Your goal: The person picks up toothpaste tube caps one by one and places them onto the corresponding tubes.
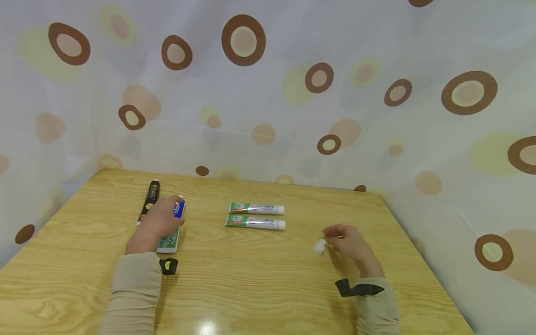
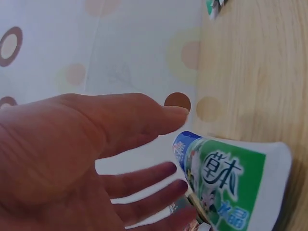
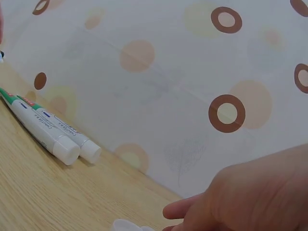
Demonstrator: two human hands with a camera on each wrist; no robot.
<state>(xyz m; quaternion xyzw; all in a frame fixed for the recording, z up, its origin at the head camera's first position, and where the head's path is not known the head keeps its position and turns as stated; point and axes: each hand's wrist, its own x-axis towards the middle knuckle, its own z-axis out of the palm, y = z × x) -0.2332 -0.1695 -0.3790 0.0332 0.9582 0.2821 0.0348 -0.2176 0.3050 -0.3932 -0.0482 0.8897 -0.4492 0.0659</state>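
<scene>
My left hand [image 1: 157, 221] is above a green, blue and white toothpaste tube [image 1: 168, 243], at the left of the table in the head view. In the left wrist view its thumb and fingers are stretched toward the blue end of this tube, with a gap between them; contact is unclear. A black tube [image 1: 152, 193], partly behind the hand, lies to its left. On the right, my right hand [image 1: 351, 242] hovers with loosely bent fingers beside a small white translucent object [image 1: 319, 246], perhaps caps. Only its top edge shows in the right wrist view.
Two white and green toothpaste tubes, the rear one [image 1: 256, 208] and the front one [image 1: 255, 222], lie parallel mid-table with their white caps to the right. A spotted curtain [image 1: 268, 102] borders the wooden table [image 1: 251, 288] at the back and sides.
</scene>
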